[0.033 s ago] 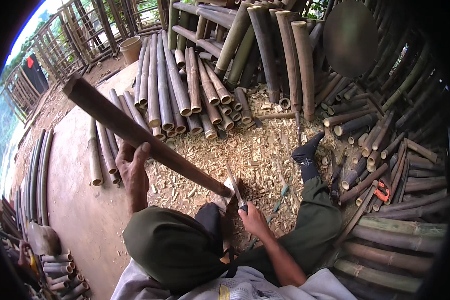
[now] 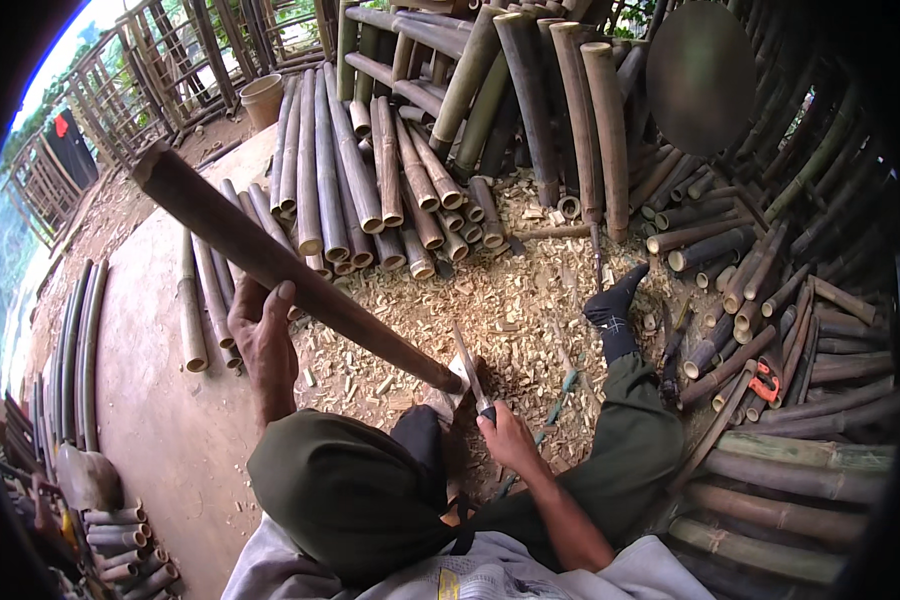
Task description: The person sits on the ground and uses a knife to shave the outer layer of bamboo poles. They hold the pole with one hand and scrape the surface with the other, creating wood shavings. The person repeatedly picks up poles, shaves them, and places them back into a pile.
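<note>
A long, dark brown bamboo pole [image 2: 290, 270] is held slanted above the ground, its upper end raised toward the left and its lower end set down among pale wood chips [image 2: 530, 300] between the knees. It is gripped at mid-length by the left hand [image 2: 263, 340], fingers curled under it and thumb laid on top, while a blade [image 2: 470, 375], apparently a knife, is clenched in the right hand [image 2: 508, 438] against the lower tip. Stacked bamboo poles [image 2: 370, 180] are seen beyond.
</note>
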`<action>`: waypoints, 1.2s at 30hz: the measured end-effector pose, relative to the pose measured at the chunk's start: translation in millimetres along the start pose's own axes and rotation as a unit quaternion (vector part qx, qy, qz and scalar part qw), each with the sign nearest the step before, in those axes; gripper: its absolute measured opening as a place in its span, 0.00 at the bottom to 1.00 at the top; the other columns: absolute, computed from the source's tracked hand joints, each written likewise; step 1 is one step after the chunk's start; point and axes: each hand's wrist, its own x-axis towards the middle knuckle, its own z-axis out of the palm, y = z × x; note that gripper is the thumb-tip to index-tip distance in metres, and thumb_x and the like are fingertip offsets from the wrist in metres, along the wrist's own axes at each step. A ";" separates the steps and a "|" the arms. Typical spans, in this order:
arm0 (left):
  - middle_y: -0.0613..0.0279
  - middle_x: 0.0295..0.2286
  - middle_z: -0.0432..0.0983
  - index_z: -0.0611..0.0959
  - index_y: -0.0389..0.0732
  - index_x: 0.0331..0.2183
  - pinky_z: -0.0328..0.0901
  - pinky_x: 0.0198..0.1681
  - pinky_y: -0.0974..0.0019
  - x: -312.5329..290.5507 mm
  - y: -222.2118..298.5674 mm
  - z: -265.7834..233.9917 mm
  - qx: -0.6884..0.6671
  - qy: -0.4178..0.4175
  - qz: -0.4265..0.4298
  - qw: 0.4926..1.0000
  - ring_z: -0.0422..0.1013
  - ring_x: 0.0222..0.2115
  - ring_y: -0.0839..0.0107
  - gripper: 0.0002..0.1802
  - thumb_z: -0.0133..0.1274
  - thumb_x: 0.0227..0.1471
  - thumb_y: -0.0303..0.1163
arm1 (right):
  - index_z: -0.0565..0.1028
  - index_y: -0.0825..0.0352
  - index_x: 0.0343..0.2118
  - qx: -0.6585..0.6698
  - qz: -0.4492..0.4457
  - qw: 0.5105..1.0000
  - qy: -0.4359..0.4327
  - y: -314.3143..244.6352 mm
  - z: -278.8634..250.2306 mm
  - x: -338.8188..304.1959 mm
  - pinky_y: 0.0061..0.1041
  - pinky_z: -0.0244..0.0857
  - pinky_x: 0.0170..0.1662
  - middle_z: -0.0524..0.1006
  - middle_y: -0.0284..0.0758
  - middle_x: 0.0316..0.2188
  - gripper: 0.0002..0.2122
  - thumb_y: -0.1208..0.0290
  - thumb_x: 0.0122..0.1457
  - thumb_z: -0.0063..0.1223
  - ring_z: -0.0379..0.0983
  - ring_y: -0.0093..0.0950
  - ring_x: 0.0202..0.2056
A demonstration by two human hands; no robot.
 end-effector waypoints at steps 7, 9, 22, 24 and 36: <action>0.63 0.31 0.83 0.83 0.32 0.40 0.71 0.39 0.73 -8.1 18.5 26.5 0.033 -0.014 0.016 0.999 0.77 0.31 0.79 0.17 0.71 0.47 0.22 | 0.68 0.69 0.49 0.050 -0.061 0.996 0.039 -89.8 -87.8 -26.4 0.54 0.69 0.42 0.79 0.58 0.36 0.17 0.59 0.68 0.49 0.76 0.60 0.41; 0.63 0.31 0.83 0.83 0.33 0.38 0.71 0.38 0.74 -9.0 25.1 18.8 0.065 -0.004 0.034 0.997 0.77 0.31 0.80 0.17 0.72 0.46 0.21 | 0.68 0.70 0.51 0.119 -0.120 0.983 0.069 -127.8 -103.2 -37.2 0.51 0.70 0.39 0.79 0.56 0.35 0.17 0.62 0.68 0.51 0.78 0.59 0.39; 0.60 0.36 0.82 0.81 0.34 0.40 0.71 0.46 0.69 -9.3 27.8 32.3 0.079 -0.034 0.007 0.996 0.78 0.38 0.73 0.20 0.71 0.44 0.19 | 0.64 0.72 0.44 -0.063 -0.112 0.992 -0.004 -13.9 7.3 21.9 0.49 0.74 0.27 0.79 0.57 0.28 0.15 0.63 0.68 0.50 0.80 0.52 0.26; 0.60 0.37 0.82 0.81 0.33 0.42 0.71 0.46 0.68 -9.4 28.1 34.1 0.062 -0.053 0.031 0.996 0.78 0.39 0.71 0.22 0.71 0.43 0.18 | 0.65 0.72 0.43 0.167 0.031 0.972 -0.161 -22.1 -9.6 34.7 0.41 0.72 0.22 0.77 0.50 0.26 0.14 0.64 0.69 0.49 0.79 0.42 0.22; 0.58 0.40 0.82 0.81 0.28 0.48 0.71 0.49 0.68 1.5 12.6 15.6 0.006 -0.112 -0.046 0.993 0.78 0.42 0.71 0.24 0.64 0.46 0.21 | 0.67 0.71 0.49 0.141 -0.206 0.963 0.103 -147.2 -115.8 -18.1 0.43 0.71 0.31 0.78 0.50 0.28 0.14 0.64 0.70 0.50 0.80 0.51 0.31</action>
